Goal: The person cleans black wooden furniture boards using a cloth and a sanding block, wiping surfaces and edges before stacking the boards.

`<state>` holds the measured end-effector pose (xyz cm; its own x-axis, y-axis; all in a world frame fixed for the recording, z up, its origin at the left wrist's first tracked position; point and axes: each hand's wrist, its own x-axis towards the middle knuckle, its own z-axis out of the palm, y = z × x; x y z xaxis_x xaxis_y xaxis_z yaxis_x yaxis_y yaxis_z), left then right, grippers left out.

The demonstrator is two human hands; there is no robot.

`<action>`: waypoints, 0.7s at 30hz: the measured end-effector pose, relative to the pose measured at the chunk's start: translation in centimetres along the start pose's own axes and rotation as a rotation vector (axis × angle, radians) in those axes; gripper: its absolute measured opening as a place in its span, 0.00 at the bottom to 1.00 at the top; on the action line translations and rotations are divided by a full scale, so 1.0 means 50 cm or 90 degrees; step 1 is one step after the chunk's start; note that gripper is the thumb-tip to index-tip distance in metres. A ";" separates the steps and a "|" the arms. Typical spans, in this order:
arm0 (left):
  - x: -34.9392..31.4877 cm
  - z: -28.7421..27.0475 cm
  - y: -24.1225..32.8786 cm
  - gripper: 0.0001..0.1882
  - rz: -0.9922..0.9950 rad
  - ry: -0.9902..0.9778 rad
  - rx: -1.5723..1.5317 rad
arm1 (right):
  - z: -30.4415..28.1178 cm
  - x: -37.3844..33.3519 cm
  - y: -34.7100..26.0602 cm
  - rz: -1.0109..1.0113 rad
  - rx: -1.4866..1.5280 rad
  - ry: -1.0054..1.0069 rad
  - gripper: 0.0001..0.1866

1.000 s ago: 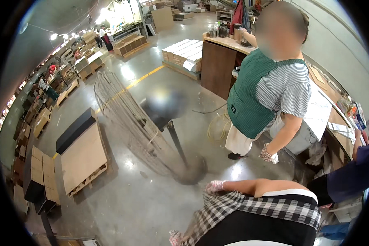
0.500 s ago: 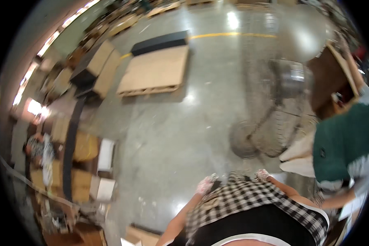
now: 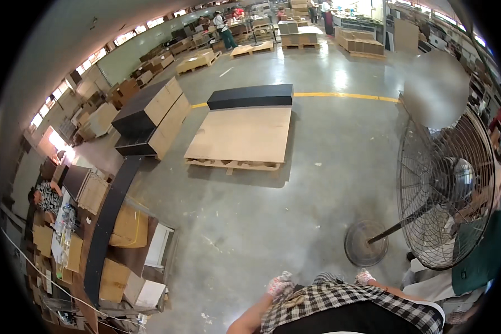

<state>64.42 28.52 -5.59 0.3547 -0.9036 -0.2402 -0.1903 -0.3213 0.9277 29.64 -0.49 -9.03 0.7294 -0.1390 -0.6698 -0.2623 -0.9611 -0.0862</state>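
My left hand (image 3: pixel 279 284), in a pale patterned glove, is at the left edge of the black-and-white checked cloth (image 3: pixel 328 298) around my waist. Its fingers look loosely apart, and I see nothing in them. A small dark shape lies beside that hand; I cannot make out what it is. On the other side of the cloth is my right hand (image 3: pixel 364 277), gloved the same way. Its fingers are too small and partly hidden to read. Neither hand touches the standing fan (image 3: pixel 448 183) at the right, whose round base (image 3: pixel 366 243) rests on the floor ahead.
Ahead, a pallet carries a flat tan board (image 3: pixel 242 133) and a long black box (image 3: pixel 250 96). Large dark-sided cartons (image 3: pixel 150 119) stand left of it. A long black panel (image 3: pixel 112 228) lies across a cluttered workbench. A person in green (image 3: pixel 484 250) is behind the fan.
My view has tilted up, showing more of the far hall. The pallet and fan base sit lower in view, and the fan is farther right. Both hands stay beside the checked cloth.
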 end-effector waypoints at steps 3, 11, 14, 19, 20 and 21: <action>-0.002 -0.165 0.062 0.14 -0.321 0.041 -0.320 | -0.091 0.089 -0.065 0.031 0.033 0.016 0.11; 0.245 -0.336 0.055 0.19 -0.278 0.018 -0.294 | -0.190 0.318 -0.013 0.252 0.701 0.179 0.12; 0.337 -0.430 0.003 0.26 -0.218 -0.027 -0.197 | -0.266 0.396 0.028 0.292 0.679 0.047 0.11; 0.411 -0.668 -0.049 0.19 -0.028 0.001 0.132 | -0.462 0.619 0.119 0.196 0.475 -0.059 0.10; 0.346 -0.733 -0.071 0.17 0.123 0.047 0.465 | -0.518 0.704 0.101 0.134 0.429 -0.086 0.10; 0.392 -0.789 -0.058 0.17 0.189 0.065 0.545 | -0.573 0.757 0.132 0.120 0.404 -0.051 0.10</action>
<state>108.04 22.92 -1.67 0.2536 -0.9665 0.0393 -0.8868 -0.2160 0.4086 73.62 -18.92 -13.79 0.5923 -0.2492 -0.7662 -0.7195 -0.5917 -0.3637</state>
